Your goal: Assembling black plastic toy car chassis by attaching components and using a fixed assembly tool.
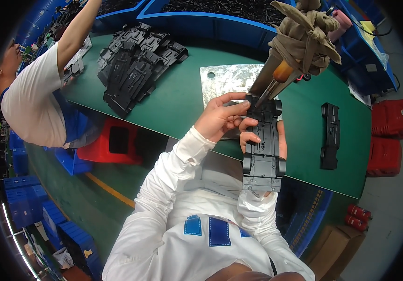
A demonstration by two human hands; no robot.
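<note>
Holding a black plastic toy-car chassis [263, 150] upright above the near edge of the green desk [183, 100], the right hand [276, 140] clamps its side while the left hand [220, 117] pinches its top end beneath a hanging screwdriver [276, 77]. It appears light and rigid; side edges offer the safest grip.

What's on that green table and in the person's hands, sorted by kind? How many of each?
Black plastic chassis part held in both hands: 1
Same part lying alone on the table: 1
Heap of black parts: 1, too tangled to count
Shiny metal plate: 1
Hanging cloth-wrapped tool: 1
Total: 5
</note>
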